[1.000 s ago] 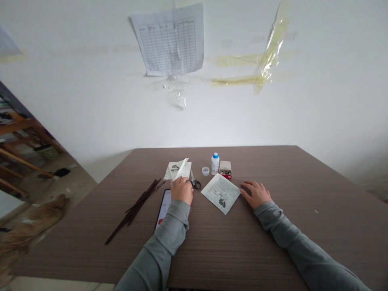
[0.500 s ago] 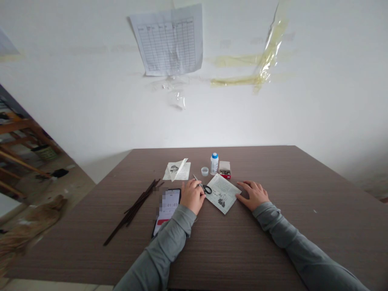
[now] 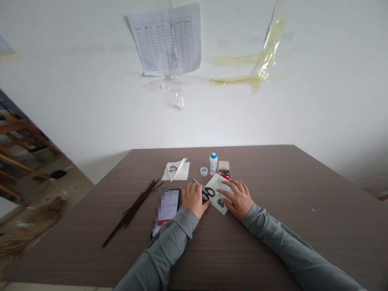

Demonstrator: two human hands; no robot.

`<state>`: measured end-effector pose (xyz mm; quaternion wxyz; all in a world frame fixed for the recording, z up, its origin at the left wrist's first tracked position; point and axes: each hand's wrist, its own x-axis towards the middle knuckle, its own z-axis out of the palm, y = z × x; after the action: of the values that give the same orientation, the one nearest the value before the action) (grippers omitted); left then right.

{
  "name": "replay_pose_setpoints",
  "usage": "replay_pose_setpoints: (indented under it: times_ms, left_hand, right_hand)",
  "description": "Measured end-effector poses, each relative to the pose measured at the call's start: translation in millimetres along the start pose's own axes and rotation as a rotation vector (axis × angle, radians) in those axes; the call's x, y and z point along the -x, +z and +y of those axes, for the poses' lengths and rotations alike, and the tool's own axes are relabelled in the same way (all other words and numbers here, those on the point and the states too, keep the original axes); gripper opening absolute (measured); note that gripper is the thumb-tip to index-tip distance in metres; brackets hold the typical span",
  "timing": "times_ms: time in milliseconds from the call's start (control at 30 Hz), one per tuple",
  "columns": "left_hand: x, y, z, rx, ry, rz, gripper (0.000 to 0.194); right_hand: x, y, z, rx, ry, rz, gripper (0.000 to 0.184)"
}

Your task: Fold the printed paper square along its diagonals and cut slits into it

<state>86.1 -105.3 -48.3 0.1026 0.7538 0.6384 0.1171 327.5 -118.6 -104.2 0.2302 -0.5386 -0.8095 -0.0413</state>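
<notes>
So far, one sheet of printed paper (image 3: 178, 171) at the far left of the work area has a long pale flap folded up from its surface, and a dark picture shows on that flap. A second printed sheet (image 3: 220, 202), with text and a dark illustration, lies flat and angled on the desk (image 3: 242, 161) in front of the person. It shows no fold from this view, though the hands cover much of it.

A pair of black-handled scissors (image 3: 208, 193) rests on the near-left part of that second sheet, with the blades pointing away toward the bottle. The left hand (image 3: 194, 199) sits right beside the handles, its fingers loosely curled. It may be touching them, but whether it grips them is hard to tell from this angle. The right hand (image 3: 236, 198) lies open, with its fingers spread across the sheet and pressing it to the desk, just beside the scissors.

Farther out, a white bottle (image 3: 213, 163) with a blue cap stands near a small clear lid (image 3: 204, 171) and an open box of metal fasteners (image 3: 223, 169). A loose bunch of thin dark sticks (image 3: 136, 210) lies to the left, with no hand on it, beside a phone (image 3: 168, 208) showing a timer.
</notes>
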Motion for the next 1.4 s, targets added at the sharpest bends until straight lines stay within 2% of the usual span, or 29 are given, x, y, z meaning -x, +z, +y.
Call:
replay_pose_setpoints:
  times_ms: [167,333,467,600,733,1033,1200,1400]
  left_hand:
    - [0.0,2.9,0.9,-0.047,-0.028,-0.020,0.061]
    - [-1.7,5.5,-1.8,-0.048,-0.026,-0.013,0.069]
    - [-3.4,9.1,-6.9,-0.032,-0.011,-0.019,0.071]
    - [-3.7,11.0,-8.5,-0.034,-0.020,-0.017,0.070]
    - [-2.9,12.1,-9.5,-0.030,-0.010,-0.021,0.067]
    - [2.0,0.3,1.4,-0.052,-0.042,-0.015,0.041]
    - [3.1,-3.6,3.7,-0.038,0.008,-0.020,0.065]
    - [3.8,-1.1,3.4,-0.021,0.055,-0.042,0.034]
  right_hand:
    - [-1.1,6.1,-17.8,0.021,0.004,-0.038,0.054]
    - [-2.3,4.8,-10.3,0.027,0.043,-0.045,0.047]
    - [-2.7,6.1,-8.8,0.046,0.046,-0.034,0.052]
    - [-2.5,9.4,-11.3,0.053,0.030,-0.024,0.049]
    - [-4.5,8.6,-8.5,0.049,0.080,-0.034,0.046]
    - [-6.9,-4.4,8.3,0.047,0.176,0.026,0.039]
    - [-3.9,-0.6,9.6,0.032,0.148,0.042,0.034]
    - [-3.7,10.1,12.4,0.013,0.130,-0.007,0.038]
